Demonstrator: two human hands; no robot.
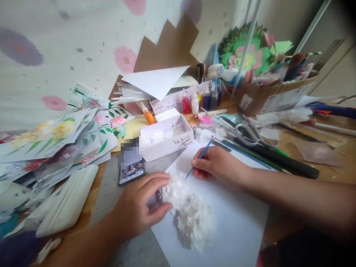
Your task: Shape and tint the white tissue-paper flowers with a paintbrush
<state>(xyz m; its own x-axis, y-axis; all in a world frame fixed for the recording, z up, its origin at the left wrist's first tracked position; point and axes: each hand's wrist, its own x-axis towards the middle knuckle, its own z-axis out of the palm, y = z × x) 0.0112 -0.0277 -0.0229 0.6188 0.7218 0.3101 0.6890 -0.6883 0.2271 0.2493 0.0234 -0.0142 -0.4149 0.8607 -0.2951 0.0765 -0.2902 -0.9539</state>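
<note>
My right hand (213, 165) pinches a thin blue stick (206, 149), which looks like a pencil or fine brush. Its lower tip points down just above a white sheet of paper (230, 218), close to the ruffled white clusters. Two such clusters, like paper flowers, lie on the sheet: a smaller upper white flower (176, 191) and a larger lower white flower (194, 220). Around the left edge of the upper one curve the thumb and fingers of my left hand (147, 200), steadying it. Part of that flower is hidden behind the fingers.
A phone (130, 168) lies beside an open white box (168, 139) of pale pieces. Several paint bottles (194, 104) stand behind. Scissors (247, 133) and a black rod (292, 163) lie right, near a cardboard box (267, 96). Flower-painted sheets (61, 133) pile up left.
</note>
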